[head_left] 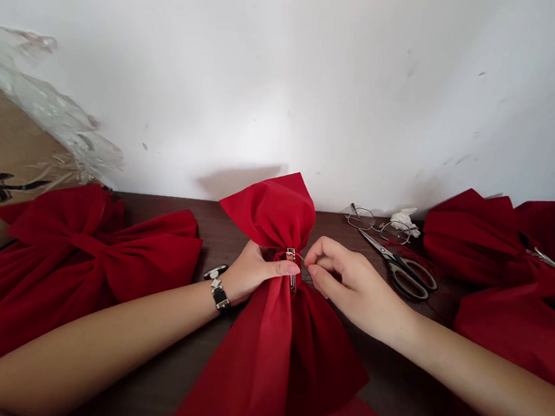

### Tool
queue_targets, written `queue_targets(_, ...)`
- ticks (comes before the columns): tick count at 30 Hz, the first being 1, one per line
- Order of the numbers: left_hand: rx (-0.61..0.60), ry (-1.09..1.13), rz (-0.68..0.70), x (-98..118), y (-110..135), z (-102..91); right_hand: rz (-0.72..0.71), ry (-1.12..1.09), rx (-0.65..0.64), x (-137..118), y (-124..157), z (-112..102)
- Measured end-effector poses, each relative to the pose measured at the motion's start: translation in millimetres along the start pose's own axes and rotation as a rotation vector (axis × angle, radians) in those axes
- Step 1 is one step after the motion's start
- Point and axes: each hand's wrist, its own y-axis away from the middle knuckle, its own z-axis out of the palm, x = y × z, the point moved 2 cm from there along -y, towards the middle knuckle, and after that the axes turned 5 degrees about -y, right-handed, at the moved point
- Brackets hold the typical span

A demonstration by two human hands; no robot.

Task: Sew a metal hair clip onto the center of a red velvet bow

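A large red fabric bow (pixel 277 214) stands gathered at its middle in front of me. My left hand (pixel 256 271) is closed around the gathered part, its thumb pressing a silver metal clip (pixel 293 283) against the cloth. On the right, my right hand (pixel 337 272) pinches a thin, shiny needle (pixel 301 259) between thumb and forefinger, its far end at the clip. Any thread on the needle is too fine to make out. The left fingers behind the bow are hidden.
Another red bow (pixel 92 242) lies at left, before a cardboard box (pixel 0 135) with clear plastic. On the dark table (pixel 170 205) at right are scissors (pixel 402 269), eyeglasses (pixel 362 217), crumpled tissue (pixel 405 219) and more red bows (pixel 471 233). A white wall (pixel 290 72) stands behind.
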Motion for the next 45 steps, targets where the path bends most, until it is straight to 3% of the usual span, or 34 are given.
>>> queue_targets(24, -0.014, -0.012, 0.053, 0.6, 1.1, -0.9, -0.055, -0.067, 0.0, -2.2, 0.5, 1.6)
queue_targets(45, 0.026, -0.084, 0.053, -2.5, 2.7, -3.2, 0.028, -0.118, -0.007, -0.6, 1.6, 5.8)
